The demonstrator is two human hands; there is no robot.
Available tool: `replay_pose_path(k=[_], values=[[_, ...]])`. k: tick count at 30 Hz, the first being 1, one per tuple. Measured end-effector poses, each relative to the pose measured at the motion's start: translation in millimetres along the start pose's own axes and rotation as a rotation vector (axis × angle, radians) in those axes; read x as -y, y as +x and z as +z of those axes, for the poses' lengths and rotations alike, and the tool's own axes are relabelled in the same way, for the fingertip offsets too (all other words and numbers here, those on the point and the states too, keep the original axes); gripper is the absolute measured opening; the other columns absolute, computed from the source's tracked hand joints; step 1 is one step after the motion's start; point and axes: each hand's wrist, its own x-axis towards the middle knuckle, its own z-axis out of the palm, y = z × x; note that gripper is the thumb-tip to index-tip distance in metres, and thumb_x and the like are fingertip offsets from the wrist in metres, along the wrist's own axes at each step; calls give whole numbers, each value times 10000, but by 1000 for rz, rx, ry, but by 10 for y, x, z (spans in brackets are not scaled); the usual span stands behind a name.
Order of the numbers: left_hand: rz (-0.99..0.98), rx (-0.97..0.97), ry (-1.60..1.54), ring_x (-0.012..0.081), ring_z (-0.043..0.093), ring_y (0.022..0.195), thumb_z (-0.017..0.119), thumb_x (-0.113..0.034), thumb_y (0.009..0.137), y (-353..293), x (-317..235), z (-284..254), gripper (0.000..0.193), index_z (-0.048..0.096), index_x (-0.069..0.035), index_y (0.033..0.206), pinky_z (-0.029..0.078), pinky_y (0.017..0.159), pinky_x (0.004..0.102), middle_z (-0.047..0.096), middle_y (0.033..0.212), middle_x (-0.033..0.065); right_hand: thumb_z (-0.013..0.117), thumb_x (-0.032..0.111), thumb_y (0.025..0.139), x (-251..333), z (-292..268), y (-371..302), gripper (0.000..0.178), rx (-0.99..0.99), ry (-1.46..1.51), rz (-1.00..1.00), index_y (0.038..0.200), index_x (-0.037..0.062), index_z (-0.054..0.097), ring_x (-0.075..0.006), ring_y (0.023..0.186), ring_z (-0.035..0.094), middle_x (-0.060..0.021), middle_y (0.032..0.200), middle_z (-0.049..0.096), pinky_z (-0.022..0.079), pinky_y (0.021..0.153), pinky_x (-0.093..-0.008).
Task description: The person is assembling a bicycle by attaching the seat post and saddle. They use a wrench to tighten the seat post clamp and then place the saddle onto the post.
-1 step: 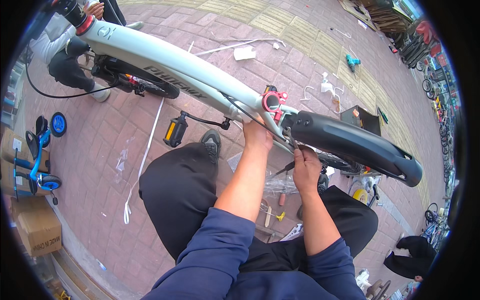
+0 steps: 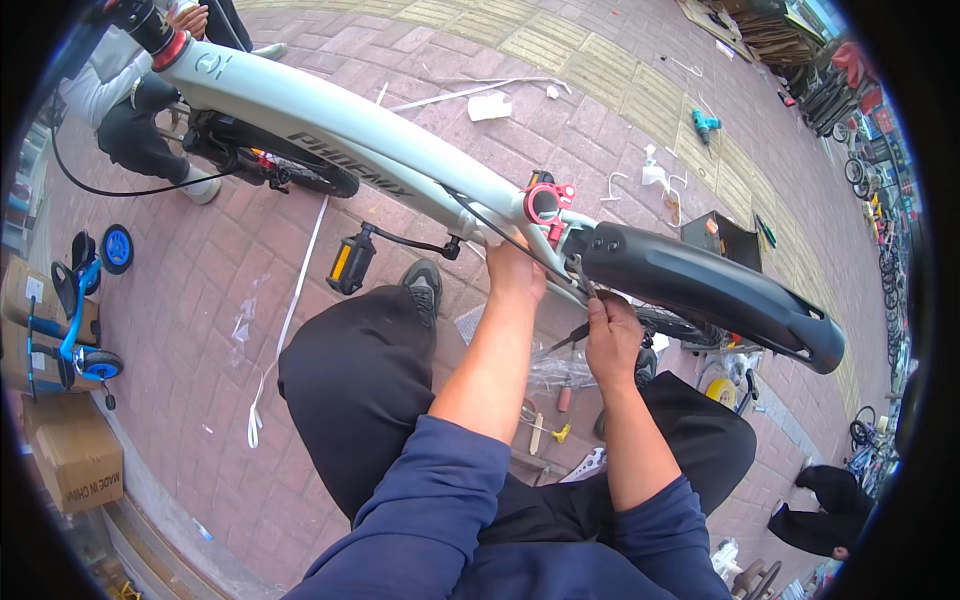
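A pale grey-green bicycle frame (image 2: 365, 135) runs from the upper left to the middle. At its rear end are a red seat clamp (image 2: 543, 203) and a long black mudguard (image 2: 715, 290). My left hand (image 2: 513, 270) reaches in against the frame below the clamp, its fingers hidden behind the tubes. My right hand (image 2: 613, 338) is closed round a slim metal wrench (image 2: 578, 268), whose head lies by the front end of the mudguard. A black pedal (image 2: 352, 262) with yellow reflectors sticks out on the near side.
A blue children's bike (image 2: 75, 325) and a cardboard box (image 2: 72, 455) stand at the left. People are at the upper left and lower right. A teal power drill (image 2: 705, 125), an open dark box (image 2: 722, 240), yellow tape (image 2: 720, 391), plastic wrap and white straps (image 2: 290, 330) lie on the paving.
The person at the lower right has shifted slightly. My hands, the wrench and the bicycle look the same.
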Motion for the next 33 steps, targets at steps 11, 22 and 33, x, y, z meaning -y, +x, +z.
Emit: replay_pose_path(k=[11, 22, 33], values=[[-10, -22, -21, 228, 635, 840, 658, -59, 907, 25, 16, 17, 276, 588, -7, 1168, 535, 724, 368, 621, 1014, 103, 645, 201, 938, 10, -15, -3, 187, -7, 4, -15, 951, 20, 688, -353, 949, 627, -142, 958, 689, 479, 862, -417], [10, -28, -34, 199, 624, 775, 671, -27, 881, 41, 39, -7, 157, 635, 5, 1030, 525, 682, 348, 625, 903, 86, 649, 195, 935, 21, -13, 0, 176, -8, 4, -26, 967, 27, 692, -355, 947, 630, -141, 953, 690, 480, 862, -416], [-14, -12, -42, 187, 625, 777, 672, -26, 876, -45, -9, 73, 173, 628, -7, 1042, 517, 701, 327, 629, 873, 75, 647, 201, 940, 4, -25, -7, 190, 9, 1, -8, 997, 28, 701, -348, 985, 637, -138, 999, 701, 479, 895, -414]])
